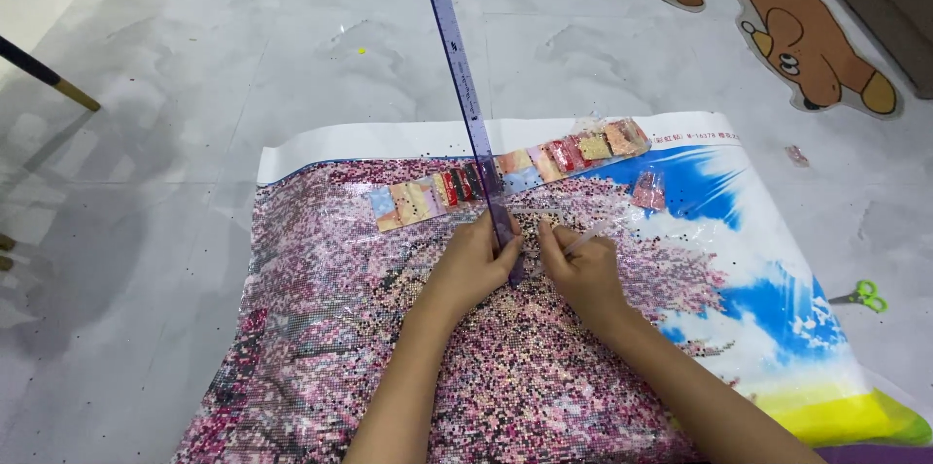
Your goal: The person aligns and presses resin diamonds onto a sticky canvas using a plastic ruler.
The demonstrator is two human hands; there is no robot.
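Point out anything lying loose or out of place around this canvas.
A small pink bead packet and green-handled scissors lie off the pink mosaic canvas on the grey floor; dark beads dot the floor beside it.

The canvas (321, 328) lay flat on the floor (146, 182). On the canvas, the ruler (470, 104) ran lengthwise away from the person, its far end past the canvas's far edge. The left hand (473, 265) pressed the ruler's near end from the left; the right hand (581, 270) sat just right of it. A strip of packets (515, 172) crossed under the ruler. Scissors (860, 295) lay right of the canvas.
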